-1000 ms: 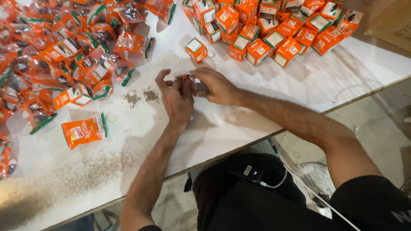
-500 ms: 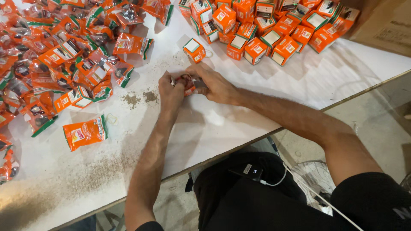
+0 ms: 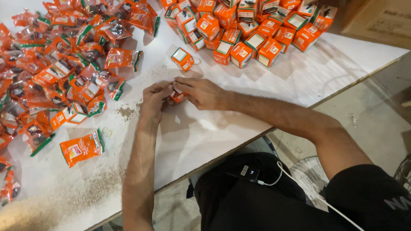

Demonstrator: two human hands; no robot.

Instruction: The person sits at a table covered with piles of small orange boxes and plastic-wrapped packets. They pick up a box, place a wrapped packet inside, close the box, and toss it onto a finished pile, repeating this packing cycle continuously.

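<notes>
Left hand and right hand fingertips meeting, fingers curled, forearms angled inward.

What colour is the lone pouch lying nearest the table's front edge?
Orange with a green end, pouch, seen in the head view.

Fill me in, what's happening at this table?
A person seated at a white table holds a small orange item between the left hand and right hand, working it with the fingertips. A heap of orange pouches lies to the left, one pouch apart from it nearer the table edge. A pile of small orange boxes sits at the far side, with a single box just beyond the hands.
</notes>
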